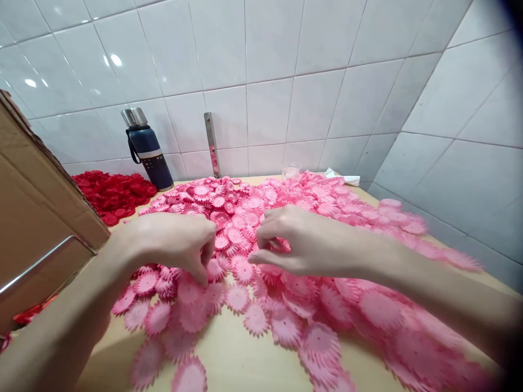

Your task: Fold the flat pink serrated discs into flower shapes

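Observation:
A wide heap of pink flower-shaped discs (239,234) with fringed edges covers much of the table; many have a small hole in the middle. My left hand (175,242) is over the left part of the heap, fingers curled and thumb pointing down beside a disc (215,270). Facing it from the right is my right hand (281,242), its fingers bent in toward the thumb, close to a pale pink disc (242,269). Whatever either hand may pinch is hidden or too small to make out. Larger loose discs (190,375) lie toward the front edge.
A pile of red discs (112,193) lies at the back left beside a dark blue flask (150,155). A cardboard box (44,218) stands at the left. A metal strip (211,144) is against the tiled wall (265,114). White paper (347,178) lies at the back right.

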Demonstrator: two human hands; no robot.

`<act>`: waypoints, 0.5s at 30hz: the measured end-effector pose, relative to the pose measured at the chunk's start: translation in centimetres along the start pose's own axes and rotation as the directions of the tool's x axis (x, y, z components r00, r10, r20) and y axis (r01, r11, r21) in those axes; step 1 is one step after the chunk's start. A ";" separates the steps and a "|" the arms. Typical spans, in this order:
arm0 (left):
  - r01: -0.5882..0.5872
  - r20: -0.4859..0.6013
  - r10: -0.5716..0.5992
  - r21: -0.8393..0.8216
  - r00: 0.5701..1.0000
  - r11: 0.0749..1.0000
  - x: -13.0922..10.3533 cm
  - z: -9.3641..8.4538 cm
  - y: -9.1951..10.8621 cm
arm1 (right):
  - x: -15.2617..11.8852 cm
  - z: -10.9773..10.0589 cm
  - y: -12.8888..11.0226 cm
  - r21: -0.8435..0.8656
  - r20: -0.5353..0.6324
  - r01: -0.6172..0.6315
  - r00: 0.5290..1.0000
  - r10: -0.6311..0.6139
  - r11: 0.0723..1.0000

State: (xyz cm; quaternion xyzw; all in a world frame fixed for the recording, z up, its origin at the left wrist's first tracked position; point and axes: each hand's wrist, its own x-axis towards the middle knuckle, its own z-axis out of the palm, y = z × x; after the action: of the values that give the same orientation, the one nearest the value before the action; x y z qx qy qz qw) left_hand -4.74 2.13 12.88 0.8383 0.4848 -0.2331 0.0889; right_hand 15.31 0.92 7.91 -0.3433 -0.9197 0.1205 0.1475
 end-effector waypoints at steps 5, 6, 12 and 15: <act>-0.090 0.050 0.094 -0.078 0.994 0.993 0.6 0.4 0.7 | 0.5 2.1 -0.2 -0.152 0.045 0.103 0.994 -0.097 0.983; -0.129 0.067 0.134 -0.069 0.989 0.989 1.0 0.7 1.0 | 0.5 2.6 -0.2 -0.168 0.068 0.123 0.991 -0.113 0.978; -0.151 0.120 0.139 0.105 0.983 0.983 2.5 1.8 2.2 | 0.6 4.2 0.4 -0.237 0.117 0.156 0.984 -0.131 0.959; -0.174 0.036 0.173 0.044 0.984 0.984 2.1 1.4 1.6 | 0.6 4.2 0.7 -0.227 0.114 0.140 0.987 -0.116 0.964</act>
State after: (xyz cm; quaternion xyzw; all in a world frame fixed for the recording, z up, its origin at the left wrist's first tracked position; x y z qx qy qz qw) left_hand -2.91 2.33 10.50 0.8754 0.4028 -0.2490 0.0970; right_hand 13.83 1.36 3.88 -0.2917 -0.9539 0.0184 0.0675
